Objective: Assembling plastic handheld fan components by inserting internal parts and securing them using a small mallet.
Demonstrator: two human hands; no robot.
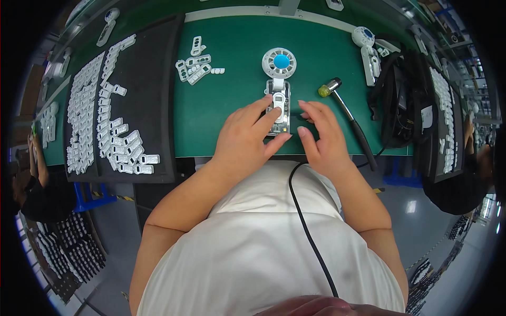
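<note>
A white handheld fan with a blue hub lies upright in front of me, its round head away from me. Its handle has a clear casing, and a small white cover with a dark window sits on it. My left hand touches the handle from the left, with fingertips on the cover and its edge and the thumb stretched along the near end. Just right of the handle, my right hand hovers with its fingers apart and nothing in them.
A hammer with a yellow-and-black head lies to the right, near a black bag. Loose white covers lie on the green table. A black tray holds many covers at left. Another fan stands far right.
</note>
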